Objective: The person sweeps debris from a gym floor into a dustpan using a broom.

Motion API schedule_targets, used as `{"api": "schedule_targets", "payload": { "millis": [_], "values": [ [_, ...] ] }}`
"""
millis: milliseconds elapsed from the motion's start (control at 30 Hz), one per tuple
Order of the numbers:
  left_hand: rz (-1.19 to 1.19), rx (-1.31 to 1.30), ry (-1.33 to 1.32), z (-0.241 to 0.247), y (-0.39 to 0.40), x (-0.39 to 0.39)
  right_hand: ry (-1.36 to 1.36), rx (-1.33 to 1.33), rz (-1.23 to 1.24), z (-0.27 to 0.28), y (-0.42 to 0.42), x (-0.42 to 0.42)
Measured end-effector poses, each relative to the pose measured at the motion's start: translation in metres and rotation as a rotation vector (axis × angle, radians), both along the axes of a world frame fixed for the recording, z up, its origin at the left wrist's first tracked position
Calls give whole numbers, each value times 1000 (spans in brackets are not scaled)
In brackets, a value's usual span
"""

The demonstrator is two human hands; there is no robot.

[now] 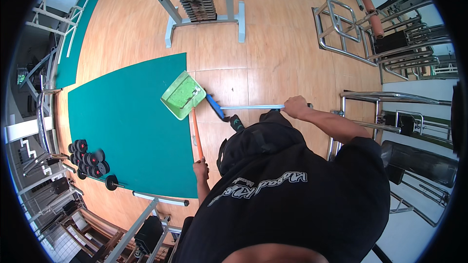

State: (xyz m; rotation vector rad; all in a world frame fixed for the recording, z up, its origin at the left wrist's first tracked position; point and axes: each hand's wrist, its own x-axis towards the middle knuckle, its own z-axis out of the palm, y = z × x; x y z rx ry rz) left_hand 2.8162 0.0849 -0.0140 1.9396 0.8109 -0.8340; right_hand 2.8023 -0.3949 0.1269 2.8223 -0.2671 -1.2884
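My left hand (201, 170) grips the orange handle (197, 131) of a green plastic dustpan (182, 95), which holds dark debris and a few pale bits. The pan lies over the right edge of a green mat (128, 128). In my right hand (295, 106) is the light blue stick (252, 107) of a broom, gripped near its visible end. The blue broom head (215, 106), with dark bristles, is angled close to the pan's right corner, just in front of my foot (237, 122). A small dark speck (232, 89) lies on the wood-look floor beyond the broom.
A weight-stack machine (195, 0) stands ahead on pale grey feet. Dumbbells (89, 159) and a small barbell (111, 182) lie at the mat's lower left. Chrome-framed equipment (340, 29) lines the right side. A grey metal frame (161, 199) is near my left arm.
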Motion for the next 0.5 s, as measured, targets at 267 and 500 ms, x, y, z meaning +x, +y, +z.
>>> {"api": "schedule_targets", "payload": {
  "millis": [267, 500],
  "values": [
    [190, 56, -1, 28, -35, -11, -23, 122, 154, -102, 6, 56],
    [213, 123, 21, 53, -117, -35, 114, -71, -80, -106, -193, 29]
  ]
}}
